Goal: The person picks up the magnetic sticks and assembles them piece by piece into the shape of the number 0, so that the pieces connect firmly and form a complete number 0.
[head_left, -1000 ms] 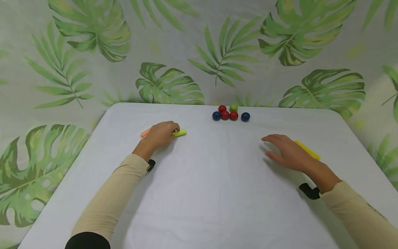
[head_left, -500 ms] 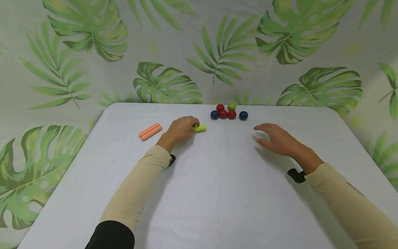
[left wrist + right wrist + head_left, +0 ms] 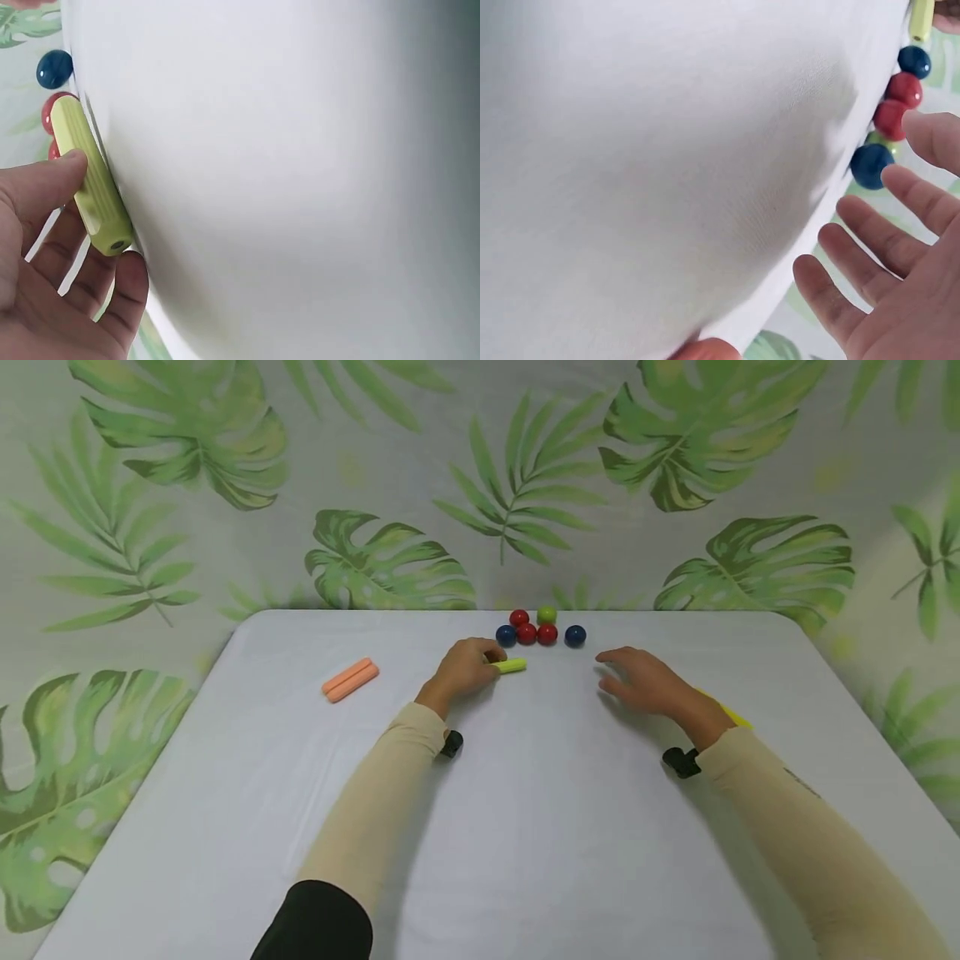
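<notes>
My left hand pinches a ridged yellow-green stick just above the table. In the left wrist view, the thumb presses along the stick, which has a small hole in its near end. To the right, my right hand hovers with spread fingers and holds nothing. Just beyond the hands, several glossy balls cluster at the back edge: a blue ball nearest the stick, red balls, a green ball behind, and another blue ball slightly apart on the right.
Two salmon-orange sticks lie side by side on the left of the white-covered table. A yellow object lies partly hidden behind my right wrist. A leaf-patterned cloth hangs behind the table's back edge.
My left hand has carried the yellow-green stick rightward from beside the orange sticks towards the balls, uncovering those sticks. My right hand has moved left and a little farther from me, still holding nothing.
</notes>
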`<state>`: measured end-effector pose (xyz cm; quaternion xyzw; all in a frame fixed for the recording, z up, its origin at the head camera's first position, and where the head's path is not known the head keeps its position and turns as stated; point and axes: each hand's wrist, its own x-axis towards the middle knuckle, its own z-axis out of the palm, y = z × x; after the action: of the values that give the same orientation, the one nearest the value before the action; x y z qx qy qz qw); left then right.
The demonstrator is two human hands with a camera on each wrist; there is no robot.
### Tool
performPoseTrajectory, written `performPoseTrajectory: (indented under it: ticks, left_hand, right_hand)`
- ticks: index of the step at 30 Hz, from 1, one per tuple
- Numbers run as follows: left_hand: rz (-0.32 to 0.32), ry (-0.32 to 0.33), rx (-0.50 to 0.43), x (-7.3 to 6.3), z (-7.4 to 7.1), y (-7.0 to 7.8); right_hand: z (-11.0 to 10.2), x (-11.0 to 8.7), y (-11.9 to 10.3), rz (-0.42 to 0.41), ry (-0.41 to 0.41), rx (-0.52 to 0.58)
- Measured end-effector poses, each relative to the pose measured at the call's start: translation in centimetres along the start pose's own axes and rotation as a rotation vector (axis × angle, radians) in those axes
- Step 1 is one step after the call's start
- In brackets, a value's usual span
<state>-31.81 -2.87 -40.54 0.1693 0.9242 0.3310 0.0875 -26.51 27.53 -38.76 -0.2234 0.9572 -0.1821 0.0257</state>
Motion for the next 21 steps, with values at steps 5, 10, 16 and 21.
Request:
performPoseTrajectory:
  ticks: [5, 10, 16, 21]
  left_hand:
    - [-0.020, 0.011, -0.024, 1.0, 0.9, 0.9]
    - [-0.036, 0.016, 0.029, 1.3, 1.2, 1.5]
    - [-0.054, 0.029, 0.013, 1.5, 1.2, 1.7]
    - [-0.061, 0.037, -0.076, 1.5, 1.3, 1.5]
  right_hand:
    - [0.0, 1.0, 0.6, 0.046, -0.016, 0.020]
    - [0.1, 2.4, 1.0, 0.130, -0.030, 0.063]
    - [0.3, 4.7, 1.5, 0.216, 0.014, 0.137]
    - [0.5, 6.5, 1.0, 0.241, 0.093, 0.153]
